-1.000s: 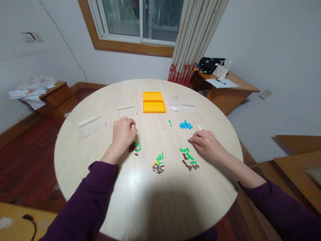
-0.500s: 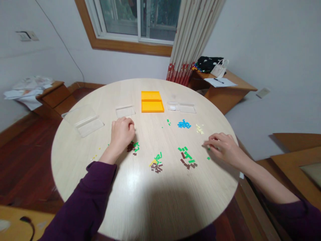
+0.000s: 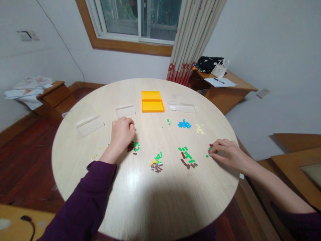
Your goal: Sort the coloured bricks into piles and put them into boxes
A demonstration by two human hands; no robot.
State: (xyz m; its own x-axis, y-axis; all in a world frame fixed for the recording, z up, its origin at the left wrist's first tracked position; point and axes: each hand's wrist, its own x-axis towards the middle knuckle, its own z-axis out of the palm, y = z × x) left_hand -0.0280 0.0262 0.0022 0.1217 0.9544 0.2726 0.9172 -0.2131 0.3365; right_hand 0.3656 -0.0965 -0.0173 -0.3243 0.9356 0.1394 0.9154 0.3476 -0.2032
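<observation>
My left hand (image 3: 123, 132) rests above the table with its fingers curled closed. What it holds, if anything, is hidden. Right below it lies a small heap of dark brown and green pieces (image 3: 131, 147). Over at the right edge, my right hand (image 3: 224, 152) is low on the table, thumb and fingers bent and slightly apart around a few tiny green and red pieces (image 3: 210, 146). Left of that hand are larger green and brown pieces (image 3: 187, 156). Between the hands lies a cluster of green, yellow and brown pieces (image 3: 156, 164).
Behind the pieces stand an open yellow case (image 3: 152, 106) and clear plastic boxes (image 3: 89, 126), (image 3: 125, 110), (image 3: 187, 108). Blue pieces (image 3: 184, 124) and pale yellow pieces (image 3: 200, 129) lie toward the back right. Few yellow bits (image 3: 94, 156) are left of my left forearm.
My right hand has moved slightly right and down toward me, onto the small pieces at the table's right. Red now shows by its fingertips. The left hand has stayed put.
</observation>
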